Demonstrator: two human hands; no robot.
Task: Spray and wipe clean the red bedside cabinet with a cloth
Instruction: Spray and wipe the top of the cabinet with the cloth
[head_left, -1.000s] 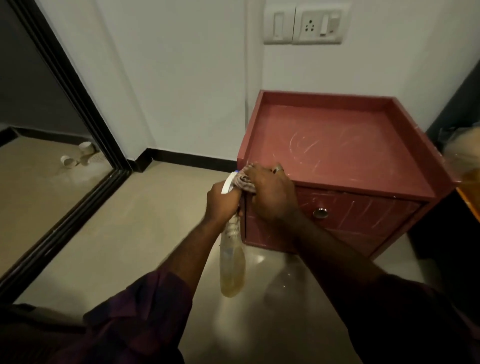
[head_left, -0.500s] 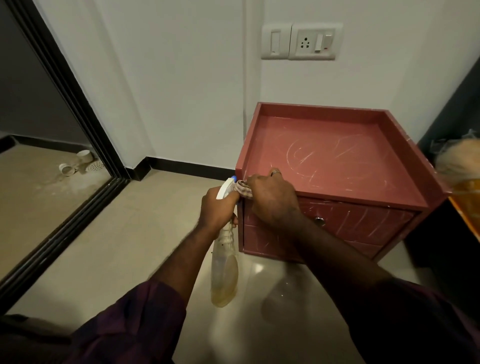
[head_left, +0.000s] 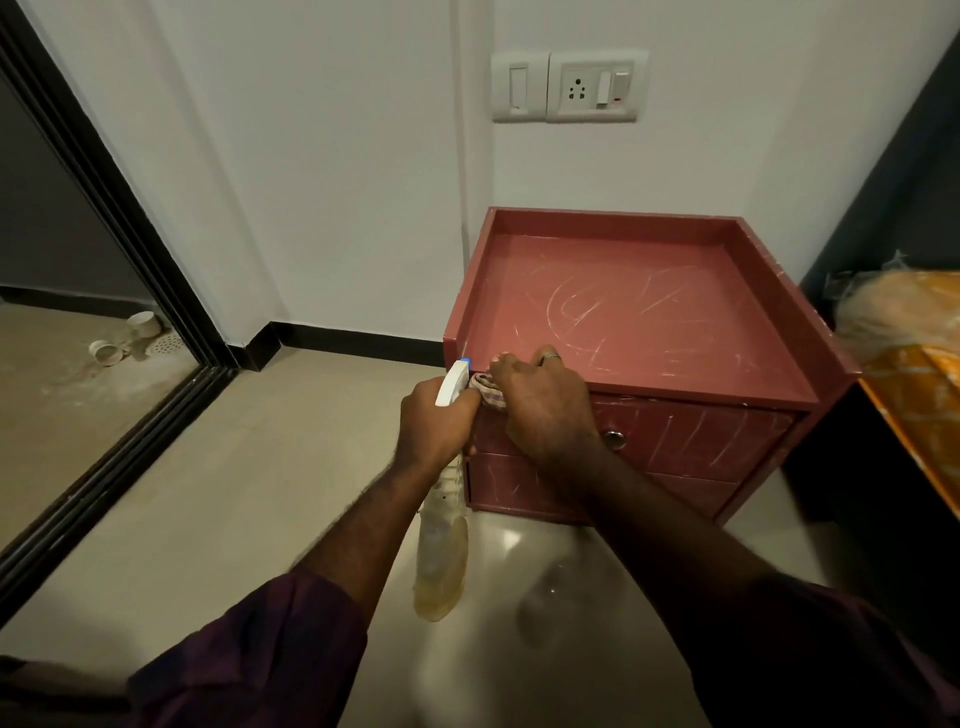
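Right now my right hand (head_left: 540, 410) presses the checked cloth (head_left: 488, 392) onto the front left corner of the red bedside cabinet (head_left: 649, 322), fingers curled over the wad. My left hand (head_left: 434, 421) grips the neck of the spray bottle (head_left: 440, 561), which hangs just beside that corner. To wipe well I would press flat and drag along the front edge in overlapping passes — pale streaks cover top and fronts. Count: one cabinet, one cloth, one bottle, two drawer fronts, one knob (head_left: 614, 439).

matt scratched red cabinet (head_left: 639, 312), checked cloth (head_left: 488, 392), translucent plastic spray bottle (head_left: 441, 561), glossy floor (head_left: 218, 499).
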